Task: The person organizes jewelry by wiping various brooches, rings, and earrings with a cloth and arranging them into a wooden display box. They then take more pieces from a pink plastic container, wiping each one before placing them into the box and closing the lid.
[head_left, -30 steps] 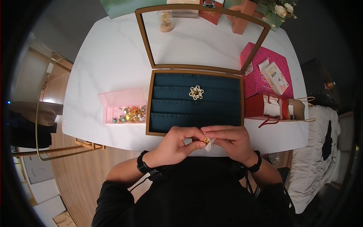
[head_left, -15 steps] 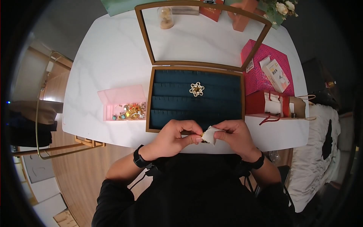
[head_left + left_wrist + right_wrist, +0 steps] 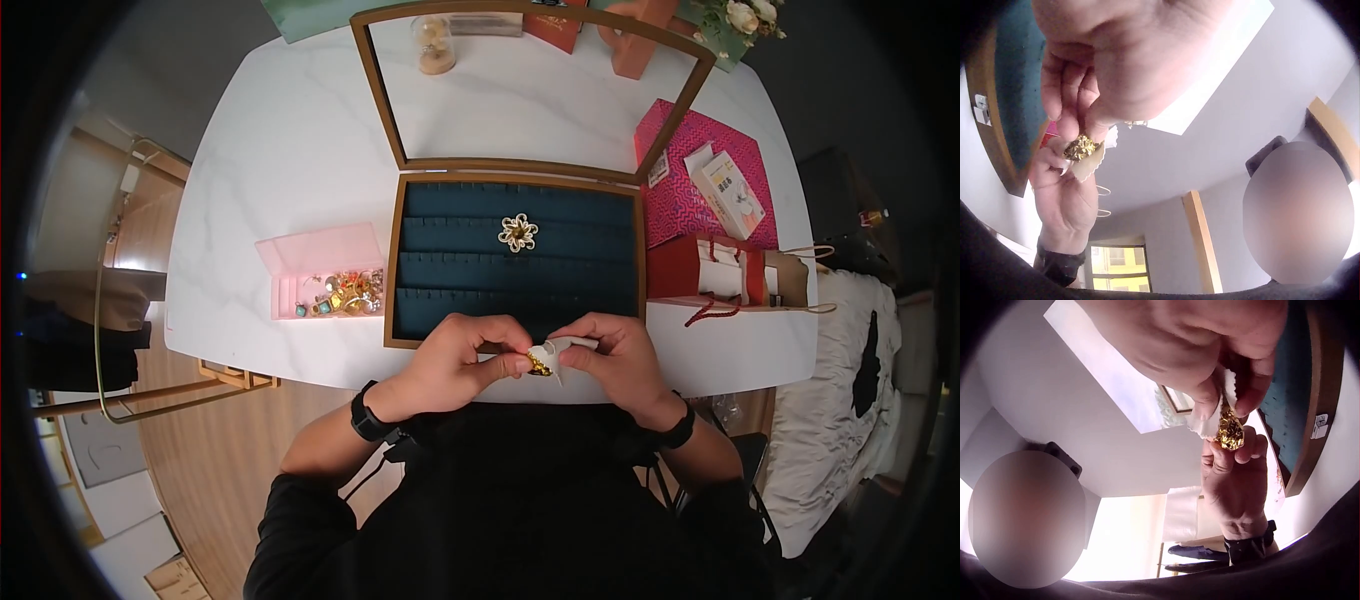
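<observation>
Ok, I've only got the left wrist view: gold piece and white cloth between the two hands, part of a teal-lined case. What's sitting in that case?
Observer: Head view shows one flower-shaped piece on the lining, in the half of the case farther from the person.

Operator: Lid on or off it?

Observer: Swung open. The framed lid stands up along the far edge.

Operator: And left of the case?

Observer: An open pink box with jewellery jumbled inside, gold and coloured bits. I can't make out each item.
</observation>
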A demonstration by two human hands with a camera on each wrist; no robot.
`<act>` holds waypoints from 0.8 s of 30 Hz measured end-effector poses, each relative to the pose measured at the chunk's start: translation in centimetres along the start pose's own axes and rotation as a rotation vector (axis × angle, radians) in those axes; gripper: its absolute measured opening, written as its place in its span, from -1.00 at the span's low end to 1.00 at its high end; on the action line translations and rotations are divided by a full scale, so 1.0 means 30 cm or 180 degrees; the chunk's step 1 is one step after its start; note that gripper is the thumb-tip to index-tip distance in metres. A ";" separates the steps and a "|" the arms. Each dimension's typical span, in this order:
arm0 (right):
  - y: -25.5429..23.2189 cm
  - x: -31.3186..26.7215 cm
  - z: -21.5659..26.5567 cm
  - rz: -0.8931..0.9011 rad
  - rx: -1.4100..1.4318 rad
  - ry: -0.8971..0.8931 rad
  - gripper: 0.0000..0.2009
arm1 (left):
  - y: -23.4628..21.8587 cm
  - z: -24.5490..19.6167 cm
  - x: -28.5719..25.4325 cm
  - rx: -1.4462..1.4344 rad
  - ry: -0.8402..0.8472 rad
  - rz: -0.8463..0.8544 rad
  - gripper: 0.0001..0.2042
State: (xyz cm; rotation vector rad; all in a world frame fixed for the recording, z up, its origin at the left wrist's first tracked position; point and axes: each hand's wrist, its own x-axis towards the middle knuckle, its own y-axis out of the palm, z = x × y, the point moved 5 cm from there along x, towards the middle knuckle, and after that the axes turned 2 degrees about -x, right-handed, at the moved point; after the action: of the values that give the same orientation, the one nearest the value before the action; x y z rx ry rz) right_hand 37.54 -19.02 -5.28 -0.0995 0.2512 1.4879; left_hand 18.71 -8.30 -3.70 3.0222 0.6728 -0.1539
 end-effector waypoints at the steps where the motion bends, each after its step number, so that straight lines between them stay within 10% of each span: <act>1: 0.004 0.000 0.001 0.0049 0.0091 -0.0019 -0.81 | -0.003 -0.001 0.000 -0.0117 -0.0041 0.0002 -0.91; 11: 0.009 -0.007 -0.009 -0.0081 0.0619 -0.0184 -0.66 | 0.017 0.044 0.018 -0.1259 -0.0098 -0.0464 -0.91; 24: 0.027 -0.005 0.038 -0.0094 0.0191 -0.0565 -0.72 | 0.034 0.004 0.016 -0.0547 0.0029 -0.0305 -0.88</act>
State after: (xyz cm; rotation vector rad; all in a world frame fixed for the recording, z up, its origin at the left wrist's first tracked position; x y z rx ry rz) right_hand 36.83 -18.85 -4.06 0.0766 0.1500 1.4489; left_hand 19.56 -9.04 -3.85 2.8307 0.7884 -0.0806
